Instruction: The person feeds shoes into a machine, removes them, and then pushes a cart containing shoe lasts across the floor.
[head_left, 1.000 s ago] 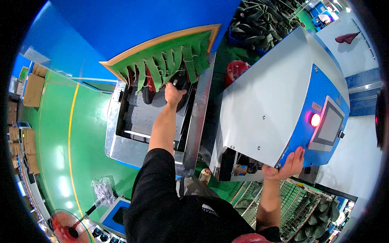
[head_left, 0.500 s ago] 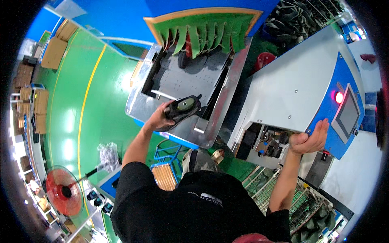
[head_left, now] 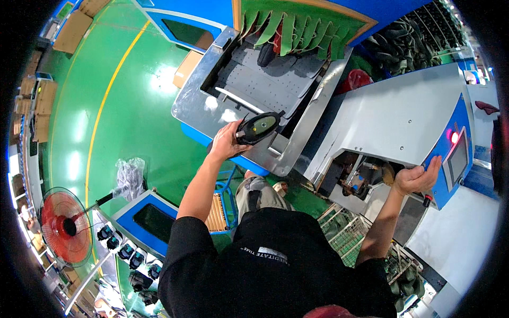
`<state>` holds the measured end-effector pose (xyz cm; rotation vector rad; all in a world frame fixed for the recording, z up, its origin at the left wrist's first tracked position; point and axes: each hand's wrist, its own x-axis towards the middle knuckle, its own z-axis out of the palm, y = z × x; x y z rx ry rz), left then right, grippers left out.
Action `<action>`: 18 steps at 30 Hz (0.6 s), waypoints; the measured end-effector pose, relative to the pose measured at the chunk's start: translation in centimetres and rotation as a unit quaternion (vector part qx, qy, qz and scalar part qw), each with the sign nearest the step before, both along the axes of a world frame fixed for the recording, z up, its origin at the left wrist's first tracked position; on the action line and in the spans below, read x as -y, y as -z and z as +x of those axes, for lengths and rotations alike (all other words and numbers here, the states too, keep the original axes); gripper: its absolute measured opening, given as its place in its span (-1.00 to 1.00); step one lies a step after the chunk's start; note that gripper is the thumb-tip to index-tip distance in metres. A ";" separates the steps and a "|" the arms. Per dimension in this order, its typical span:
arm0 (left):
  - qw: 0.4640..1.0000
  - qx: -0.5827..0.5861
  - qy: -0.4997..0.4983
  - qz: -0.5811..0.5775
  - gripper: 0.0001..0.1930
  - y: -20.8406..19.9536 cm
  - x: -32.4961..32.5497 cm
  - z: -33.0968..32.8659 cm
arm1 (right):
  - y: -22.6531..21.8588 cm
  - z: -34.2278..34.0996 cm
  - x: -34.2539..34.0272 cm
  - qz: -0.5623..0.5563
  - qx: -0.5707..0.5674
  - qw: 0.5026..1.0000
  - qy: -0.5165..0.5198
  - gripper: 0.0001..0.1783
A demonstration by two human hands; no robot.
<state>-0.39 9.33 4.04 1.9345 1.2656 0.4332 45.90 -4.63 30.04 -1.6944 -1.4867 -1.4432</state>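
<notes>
My left hand (head_left: 228, 142) is wrapped round a dark shoe (head_left: 260, 128), with its opening facing up. Inside that opening shows a greenish surface with a round hole. The shoe hangs over the near edge of a metal conveyor tray (head_left: 193, 106). My right hand (head_left: 416, 178) has its fingers stretched out along the blue side panel (head_left: 432, 164) of a white machine (head_left: 392, 116), beside its screen (head_left: 457, 158); whether the palm presses on anything is hidden. Farther back, another dark shoe (head_left: 266, 54) lies on the perforated grey bed under green hanging strips (head_left: 302, 34).
A lit red lamp (head_left: 454, 138) sits above the screen. Below the white machine's open cavity (head_left: 355, 177) stands a wire basket (head_left: 344, 233). A blue-framed stool (head_left: 218, 212) is near my legs. To the left are a red fan (head_left: 66, 227) and a rack with several shoes (head_left: 137, 258).
The whole view has shifted, so the machines sit differently in the picture. My left hand still holds the shoe, now a little farther right; my right hand stays by the blue panel.
</notes>
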 end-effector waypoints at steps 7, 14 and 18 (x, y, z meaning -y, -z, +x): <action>0.996 -0.041 -0.027 0.069 -0.07 -0.4 0.2 0.6 | -0.7 -0.2 0.9 -0.041 -0.070 0.997 -0.016 -0.57; 0.997 -0.017 -0.082 -0.005 -0.07 1.5 1.5 0.8 | -1.2 -4.3 3.3 -0.087 -0.276 0.957 0.015 -0.55; 0.929 0.166 -0.144 -0.297 -0.29 -0.6 1.9 2.1 | 2.9 -9.0 7.9 -0.068 -0.439 0.892 -0.081 -0.50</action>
